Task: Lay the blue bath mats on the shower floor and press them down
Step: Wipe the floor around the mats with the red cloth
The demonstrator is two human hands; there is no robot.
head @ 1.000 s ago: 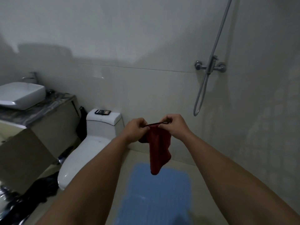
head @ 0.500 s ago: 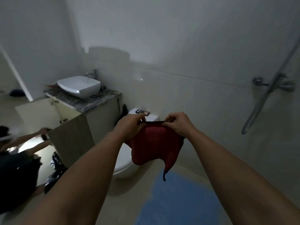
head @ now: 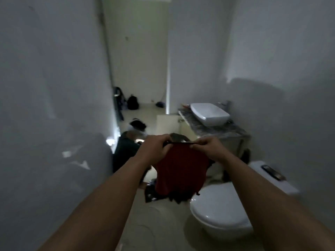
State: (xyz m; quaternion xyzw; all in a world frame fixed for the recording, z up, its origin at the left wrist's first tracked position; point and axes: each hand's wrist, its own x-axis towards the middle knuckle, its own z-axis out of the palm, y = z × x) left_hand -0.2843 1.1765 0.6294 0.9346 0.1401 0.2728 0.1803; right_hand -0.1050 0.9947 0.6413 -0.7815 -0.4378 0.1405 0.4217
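While no writing is legible, both hands, left hand and right hand, pinch a red cloth with curled fingers.

I see a pale tiled floor carrying a white toilet at right, a dark crumpled heap just beside its bowl, and a vanity cabinet behind. A black bag sits beyond the doorway.
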